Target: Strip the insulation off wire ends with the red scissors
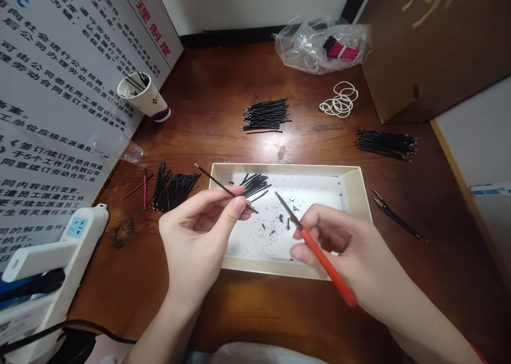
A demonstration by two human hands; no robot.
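Observation:
Between the thumb and fingers of my left hand is a short black wire, tilted, with a bare metal end at its upper left. My right hand is closed round a red-handled tool with a narrow dark metal tip, seen edge-on. That tip points up and left, apart from the wire. Both hands are over a shallow cream box lid with a white floor. Inside it lie a small pile of black wires and scattered dark scraps.
More black wires lie in bundles at the back, right and left. A paper cup holds wires. Rubber bands and a plastic bag are behind. A power strip stands at left, a brown box at right.

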